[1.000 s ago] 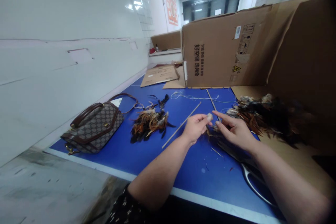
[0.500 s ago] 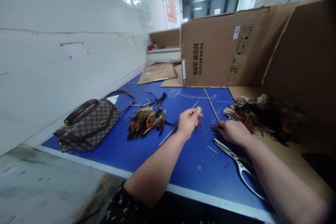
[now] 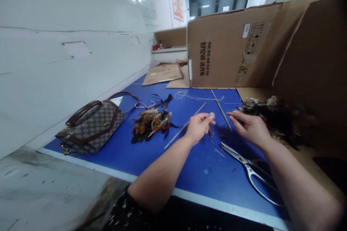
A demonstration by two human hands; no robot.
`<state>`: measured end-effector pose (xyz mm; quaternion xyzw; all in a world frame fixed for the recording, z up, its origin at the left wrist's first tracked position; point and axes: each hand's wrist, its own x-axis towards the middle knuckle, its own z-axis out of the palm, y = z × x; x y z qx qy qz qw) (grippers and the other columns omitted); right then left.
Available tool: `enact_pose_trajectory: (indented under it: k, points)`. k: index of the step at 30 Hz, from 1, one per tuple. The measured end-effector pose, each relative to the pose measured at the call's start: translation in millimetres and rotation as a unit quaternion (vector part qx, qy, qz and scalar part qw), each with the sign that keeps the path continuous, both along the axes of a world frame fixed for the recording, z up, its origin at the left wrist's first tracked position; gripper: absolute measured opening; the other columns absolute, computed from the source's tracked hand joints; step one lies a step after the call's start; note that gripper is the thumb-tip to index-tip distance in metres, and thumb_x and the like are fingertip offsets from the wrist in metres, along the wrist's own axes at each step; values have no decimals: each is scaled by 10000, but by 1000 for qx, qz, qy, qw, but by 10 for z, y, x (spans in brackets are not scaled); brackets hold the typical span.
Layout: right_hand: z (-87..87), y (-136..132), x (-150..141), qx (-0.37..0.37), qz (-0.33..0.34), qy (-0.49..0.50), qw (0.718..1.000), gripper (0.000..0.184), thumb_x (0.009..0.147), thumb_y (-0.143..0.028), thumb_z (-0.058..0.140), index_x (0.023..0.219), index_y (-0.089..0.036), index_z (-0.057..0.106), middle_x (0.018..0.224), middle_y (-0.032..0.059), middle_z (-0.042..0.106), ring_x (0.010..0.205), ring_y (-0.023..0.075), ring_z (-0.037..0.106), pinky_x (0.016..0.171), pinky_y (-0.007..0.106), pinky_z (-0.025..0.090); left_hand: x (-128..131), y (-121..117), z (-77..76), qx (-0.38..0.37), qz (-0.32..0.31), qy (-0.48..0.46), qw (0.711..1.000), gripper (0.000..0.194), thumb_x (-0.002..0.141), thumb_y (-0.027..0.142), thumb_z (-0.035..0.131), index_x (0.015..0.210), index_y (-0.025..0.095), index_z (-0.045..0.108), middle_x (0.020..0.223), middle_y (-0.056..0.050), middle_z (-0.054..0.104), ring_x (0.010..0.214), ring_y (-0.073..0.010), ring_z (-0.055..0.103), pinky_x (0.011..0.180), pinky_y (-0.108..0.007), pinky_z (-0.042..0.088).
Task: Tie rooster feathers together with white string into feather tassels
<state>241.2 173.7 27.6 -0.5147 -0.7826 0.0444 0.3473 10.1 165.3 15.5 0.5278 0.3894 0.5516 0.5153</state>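
Near the middle of the frame, the left hand (image 3: 198,129) pinches a small bunch of feathers (image 3: 210,122) between its thumb and first fingers, with the fluffy pale end sticking up and the dark tips hanging down just above the blue table (image 3: 151,158). The right hand (image 3: 251,128) is just to the right of it, fingers stretched out and a little spread, holding nothing that I can see; a thin thread may run between the two hands, but the view is too blurry there to be sure. A big heap of feathers (image 3: 273,117) lies at the right, just behind the right hand, partly on brown cardboard. A smaller pile of feathers (image 3: 151,124) lies left of the middle. Two thin sticks (image 3: 184,127) lie on the table near the hands, one under the left hand and one between the hands. Scissors (image 3: 249,168) lie at the lower right, close to the right arm. A patterned handbag (image 3: 92,128) sits at the left edge of the table, and a big cardboard box (image 3: 230,54) stands at the back. The bunch is small and light, so it could slip apart and drop if the pinch gets loose. The right arm could also bump the scissors, since they lie so close.
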Motion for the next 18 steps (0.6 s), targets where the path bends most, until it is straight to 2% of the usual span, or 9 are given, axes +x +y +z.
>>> enact_pose_trajectory:
  k: [2, 4, 11, 15, 18]
  points:
    - [-31, -90, -203, 6, 84, 74, 994, 386, 1010, -411, 546, 1293, -240, 746, 1217, 80, 780, 1040, 268, 764, 919, 356, 588, 24, -33, -1, -8, -29, -11, 999, 415, 841, 549, 741, 892, 138, 715, 824, -53, 722, 435, -36, 427, 438, -224, 285]
    - [-80, -139, -322, -4, 126, 95, 987, 397, 1007, -375, 560, 1342, -230, 717, 1231, 79, 774, 1033, 258, 771, 917, 350, 600, 41, -57, -9, -16, -52, -17, 998, 411, 846, 545, 738, 892, 137, 706, 821, -48, 716, 431, -32, 428, 435, -220, 279]
    - [-257, -100, -338, 14, 130, 86, 988, 395, 999, -322, 575, 1364, -235, 698, 1226, 88, 775, 1009, 257, 778, 890, 359, 619, 57, -59, -64, -11, -60, 11, 998, 407, 854, 524, 730, 856, 118, 745, 671, -38, 669, 429, -47, 393, 447, -230, 272]
    - [-314, -73, -335, 56, 140, 75, 986, 339, 1002, -268, 577, 1301, -234, 733, 1185, 80, 790, 1001, 238, 779, 888, 338, 615, 57, -41, -85, -21, -56, 14, 998, 417, 830, 525, 741, 847, 109, 750, 722, -56, 699, 434, -45, 402, 443, -230, 271]
    - [-299, -73, -331, 85, 132, 85, 984, 328, 984, -276, 623, 1290, -244, 738, 1113, 68, 810, 907, 224, 790, 802, 312, 625, 51, -36, -74, -30, -67, 17, 997, 432, 810, 530, 751, 879, 104, 751, 788, -68, 725, 439, -42, 415, 440, -225, 281]
